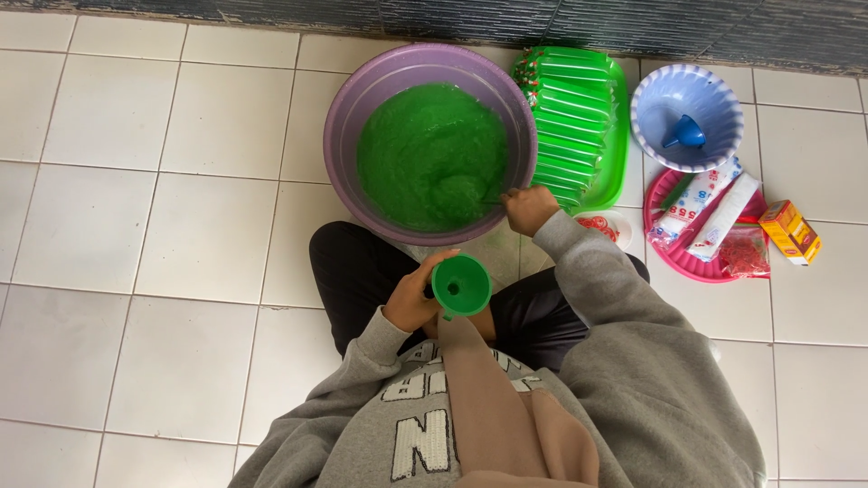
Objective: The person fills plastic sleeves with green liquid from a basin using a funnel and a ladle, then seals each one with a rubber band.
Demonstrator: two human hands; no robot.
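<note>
One purple basin (348,126) of green batter (431,154) sits far centre; two funnels, green and blue. The left hand (411,296) is curled around the green funnel (461,286) near the lap. The right hand (529,209) is closed at the basin's right rim, its grip hidden.

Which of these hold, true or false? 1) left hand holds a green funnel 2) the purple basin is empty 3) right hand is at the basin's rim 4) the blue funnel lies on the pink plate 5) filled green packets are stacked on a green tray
1) The left hand holds a green funnel: true.
2) The purple basin is empty: false, it holds a thick green mixture.
3) The right hand is at the basin's rim: true.
4) The blue funnel lies on the pink plate: false, it sits in the pale blue bowl.
5) Filled green packets are stacked on a green tray: true.
</note>
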